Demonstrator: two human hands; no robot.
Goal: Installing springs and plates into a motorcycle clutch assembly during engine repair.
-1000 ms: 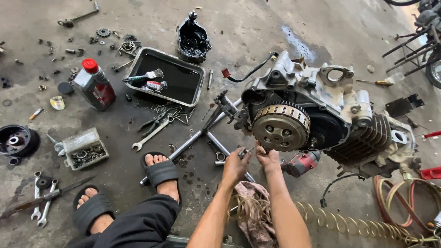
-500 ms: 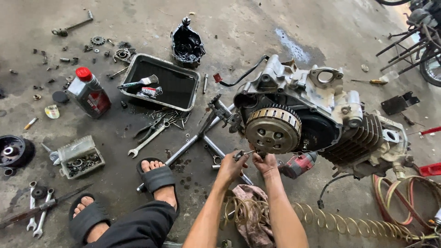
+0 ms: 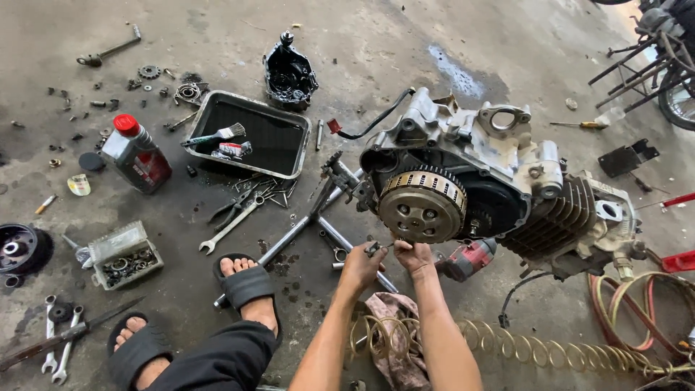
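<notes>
- A small dark metal part is pinched between the left hand and the right hand, just below the clutch drum of the motorcycle engine.
- Both hands are closed around it.
- A black oil tray lies left of the engine, and a red power tool below it.

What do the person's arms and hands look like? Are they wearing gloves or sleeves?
No gloves and no sleeves show: the left hand and right hand are bare, and both forearms are bare up to the picture's edge. No watch, ring or bracelet shows. The fingers look smudged with dark grime.
</notes>
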